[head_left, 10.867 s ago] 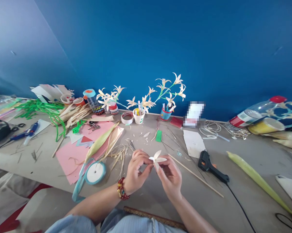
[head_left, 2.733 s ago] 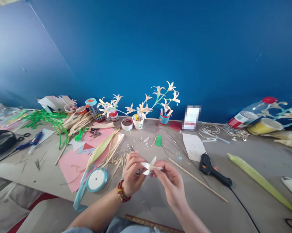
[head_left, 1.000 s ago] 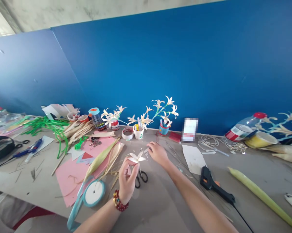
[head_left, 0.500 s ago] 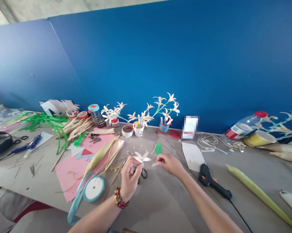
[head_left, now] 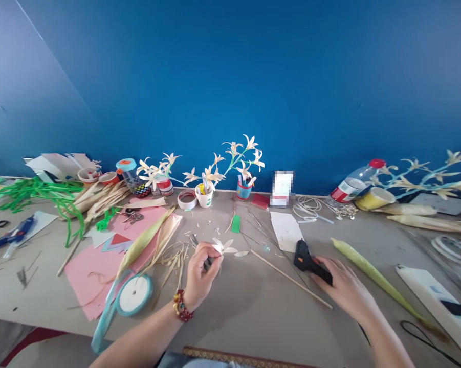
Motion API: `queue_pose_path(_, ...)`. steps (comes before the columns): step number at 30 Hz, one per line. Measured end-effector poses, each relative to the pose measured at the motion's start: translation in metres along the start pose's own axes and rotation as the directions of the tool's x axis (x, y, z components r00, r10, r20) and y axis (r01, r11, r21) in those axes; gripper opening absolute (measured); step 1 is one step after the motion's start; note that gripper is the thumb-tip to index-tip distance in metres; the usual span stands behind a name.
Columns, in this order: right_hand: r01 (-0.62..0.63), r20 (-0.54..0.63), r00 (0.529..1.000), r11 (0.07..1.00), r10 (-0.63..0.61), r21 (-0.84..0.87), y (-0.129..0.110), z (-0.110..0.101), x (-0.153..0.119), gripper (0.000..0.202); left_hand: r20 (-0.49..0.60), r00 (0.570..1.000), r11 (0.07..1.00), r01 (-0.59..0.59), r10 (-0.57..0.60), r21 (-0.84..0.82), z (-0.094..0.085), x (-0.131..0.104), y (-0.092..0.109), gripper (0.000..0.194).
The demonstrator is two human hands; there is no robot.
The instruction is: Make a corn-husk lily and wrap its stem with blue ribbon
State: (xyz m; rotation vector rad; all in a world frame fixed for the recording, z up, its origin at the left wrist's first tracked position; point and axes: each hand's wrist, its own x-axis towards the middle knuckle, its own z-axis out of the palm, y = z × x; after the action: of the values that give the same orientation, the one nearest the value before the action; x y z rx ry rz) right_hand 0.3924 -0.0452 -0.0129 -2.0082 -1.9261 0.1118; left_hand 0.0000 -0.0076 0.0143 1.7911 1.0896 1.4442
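Observation:
My left hand (head_left: 201,270), with a beaded bracelet at the wrist, pinches a small white flower (head_left: 225,248) between thumb and fingertips. A loose white petal (head_left: 241,253) lies on the table just right of the flower. My right hand (head_left: 341,283) is closed around the handle of a black glue gun (head_left: 306,258), which rests on its side with its nozzle end away from me. Part of the handle is hidden by the fingers. A thin pale stick (head_left: 287,276) lies between the hands. Dark scissors (head_left: 208,262) are partly covered by my left hand.
Left of my hands are a ribbon roll (head_left: 134,295), pink paper (head_left: 85,278) and dried husks (head_left: 172,240). Finished flower sprays stand in cups (head_left: 204,198) along the blue wall. White paper (head_left: 286,230), a green husk (head_left: 376,273) and a bottle (head_left: 363,174) lie or stand to the right.
My right hand has left the flower's side, moved right and taken hold of the glue gun. The petal it held now lies on the table. The view has turned right.

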Motion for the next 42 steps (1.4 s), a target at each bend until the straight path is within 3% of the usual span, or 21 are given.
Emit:
queue_pose_path(5,0.064,0.039,0.997,0.998,-0.064,0.017,-0.001,0.002,0.005,0.026,-0.032,0.999,1.0,-0.018,0.019,0.024,-0.002,0.001,-0.001,0.008)
queue_pose_path(13,0.089,-0.029,0.996,0.994,-0.087,0.07,0.004,0.006,0.013,0.025,-0.046,0.999,1.0,-0.005,0.006,0.012,-0.004,0.002,-0.003,0.008)
queue_pose_path(15,0.028,-0.042,0.999,0.991,-0.023,0.132,0.003,0.004,0.012,0.027,-0.043,0.999,1.0,-0.003,0.003,0.011,-0.004,0.002,-0.003,0.008)
queue_pose_path(17,-0.116,-0.065,0.988,0.959,0.137,0.257,0.0,-0.001,0.013,0.032,-0.039,0.999,1.0,0.001,0.0,0.011,-0.004,0.002,-0.003,0.008)
queue_pose_path(19,-0.285,-0.07,0.93,0.826,0.362,0.487,-0.007,-0.007,0.014,0.037,-0.04,0.999,1.0,0.003,-0.003,0.011,-0.004,0.002,-0.002,0.008)
queue_pose_path(21,-0.37,-0.01,0.83,0.565,0.558,0.738,-0.016,-0.015,0.016,0.036,-0.045,0.999,1.0,-0.004,0.005,0.017,-0.004,0.003,-0.001,0.007)
queue_pose_path(23,-0.356,0.074,0.742,0.299,0.666,0.885,-0.029,-0.024,0.016,0.026,-0.045,0.999,0.999,-0.026,0.027,0.033,-0.004,0.003,0.0,0.006)
queue_pose_path(25,-0.291,0.113,0.726,0.155,0.678,0.944,-0.045,-0.033,0.014,0.019,-0.047,0.998,0.997,-0.047,0.05,0.056,-0.004,0.004,0.002,0.005)
queue_pose_path(26,-0.28,0.132,0.752,0.131,0.646,0.951,-0.055,-0.036,0.01,0.02,-0.05,0.997,0.996,-0.051,0.054,0.07,-0.003,0.004,0.003,0.005)
queue_pose_path(29,-0.269,0.165,0.911,0.241,0.378,0.933,-0.097,-0.036,-0.007,0.026,-0.067,0.996,0.993,-0.045,0.052,0.111,-0.003,0.004,0.004,0.008)
queue_pose_path(31,-0.201,0.163,0.977,0.353,0.134,0.914,-0.131,-0.028,-0.021,0.026,-0.082,0.995,0.991,-0.049,0.059,0.129,-0.003,0.005,0.005,0.01)
queue_pose_path(33,-0.089,0.091,0.996,0.415,0.015,0.905,-0.164,-0.018,-0.032,0.022,-0.096,0.993,0.989,-0.053,0.066,0.137,-0.003,0.005,0.005,0.011)
queue_pose_path(36,0.085,-0.033,0.994,0.58,-0.1,0.81,-0.198,0.0,-0.036,0.011,-0.104,0.993,0.99,-0.047,0.061,0.135,-0.003,0.005,0.007,0.011)
queue_pose_path(39,0.219,-0.133,0.975,0.684,-0.176,0.696,-0.211,0.013,-0.031,0.012,-0.101,0.993,0.992,-0.046,0.058,0.116,-0.004,0.004,0.008,0.01)
queue_pose_path(42,0.275,-0.143,0.96,0.717,-0.24,0.641,-0.215,0.019,-0.026,0.01,-0.103,0.994,0.995,-0.031,0.041,0.093,-0.005,0.003,0.008,0.01)
